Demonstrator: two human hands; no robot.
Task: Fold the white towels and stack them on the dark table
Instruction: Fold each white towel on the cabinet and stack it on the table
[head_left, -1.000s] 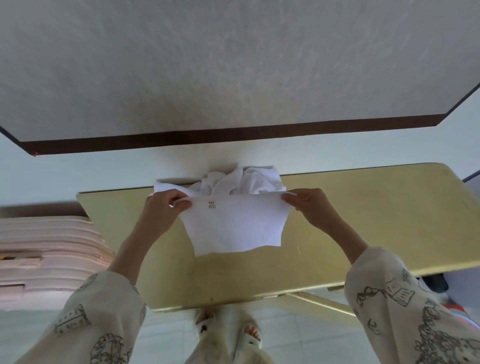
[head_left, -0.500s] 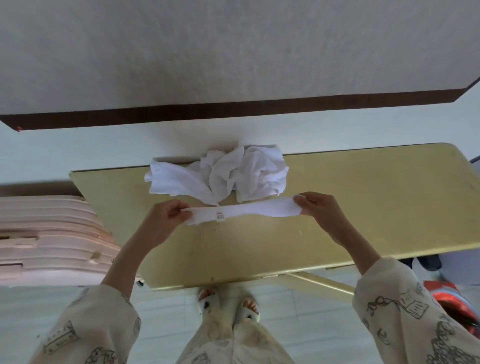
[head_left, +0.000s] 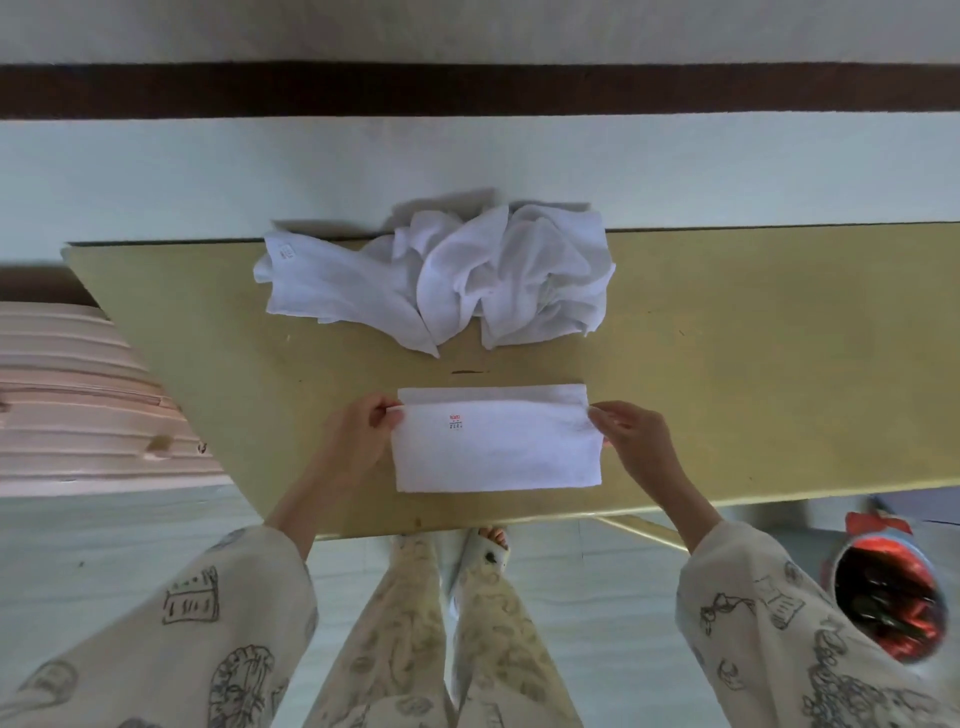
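One folded white towel (head_left: 496, 447) flat on yellowish table (head_left: 753, 395), near its front edge. Left hand (head_left: 361, 436) pinches left top corner, right hand (head_left: 631, 441) pinches right. Behind it, crumpled towel heap (head_left: 447, 283) unfolded; count unclear, at least two. No stack yet; most of task left.

Cream sleeves (head_left: 208, 623) and trousers (head_left: 441, 649) bear sketched doodles.
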